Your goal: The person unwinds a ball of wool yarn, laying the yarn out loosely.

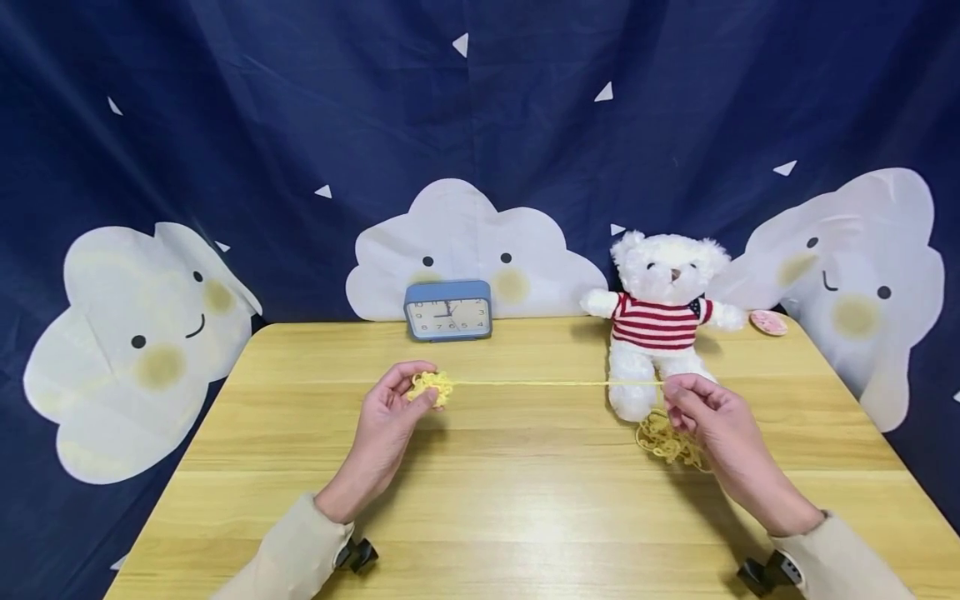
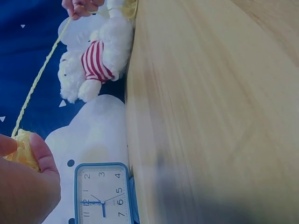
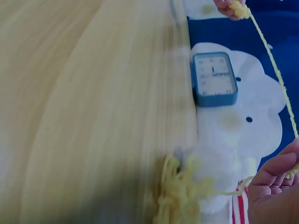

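My left hand [image 1: 392,408] holds a small bunched ball of yellow yarn [image 1: 432,387] between thumb and fingers, above the table. From it a taut strand [image 1: 555,383] runs level across to my right hand [image 1: 705,417], which pinches it between thumb and curled fingers. A loose tangle of yellow yarn [image 1: 667,440] lies below the right hand, near the teddy bear's feet. In the right wrist view, a slack length of yarn links this tangle [image 3: 180,193] to the right hand [image 3: 275,179]. The left wrist view shows the yarn ball [image 2: 25,149] squeezed by the left thumb.
A white teddy bear [image 1: 663,275] in a red-striped shirt sits at the table's back right, beside a pink round object [image 1: 768,323]. A blue clock [image 1: 448,310] stands at the back middle of the wooden table [image 1: 510,517]. Behind hangs a dark blue cloth [image 1: 525,108] with cloud shapes.
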The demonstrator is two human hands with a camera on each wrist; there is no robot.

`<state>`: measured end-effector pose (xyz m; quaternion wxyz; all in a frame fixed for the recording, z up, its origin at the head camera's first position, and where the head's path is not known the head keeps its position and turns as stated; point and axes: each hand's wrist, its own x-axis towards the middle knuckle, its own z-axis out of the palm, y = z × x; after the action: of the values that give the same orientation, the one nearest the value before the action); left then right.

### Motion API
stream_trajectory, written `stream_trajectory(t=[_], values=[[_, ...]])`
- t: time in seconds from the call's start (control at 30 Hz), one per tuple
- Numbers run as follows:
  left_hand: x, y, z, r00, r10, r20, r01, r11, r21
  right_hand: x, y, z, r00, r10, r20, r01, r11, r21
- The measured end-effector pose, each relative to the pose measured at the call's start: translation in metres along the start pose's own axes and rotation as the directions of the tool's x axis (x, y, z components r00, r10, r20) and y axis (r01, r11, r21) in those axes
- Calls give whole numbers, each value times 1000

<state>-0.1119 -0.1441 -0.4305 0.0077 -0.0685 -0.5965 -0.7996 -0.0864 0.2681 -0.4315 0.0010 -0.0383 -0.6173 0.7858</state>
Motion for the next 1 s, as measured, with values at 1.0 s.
stream_trajectory(t=[1.0], values=[[-1,2,-6,998,-19,-54,18,1000,-24,-15,4,-55,992,15,-123,-50,958,-281]])
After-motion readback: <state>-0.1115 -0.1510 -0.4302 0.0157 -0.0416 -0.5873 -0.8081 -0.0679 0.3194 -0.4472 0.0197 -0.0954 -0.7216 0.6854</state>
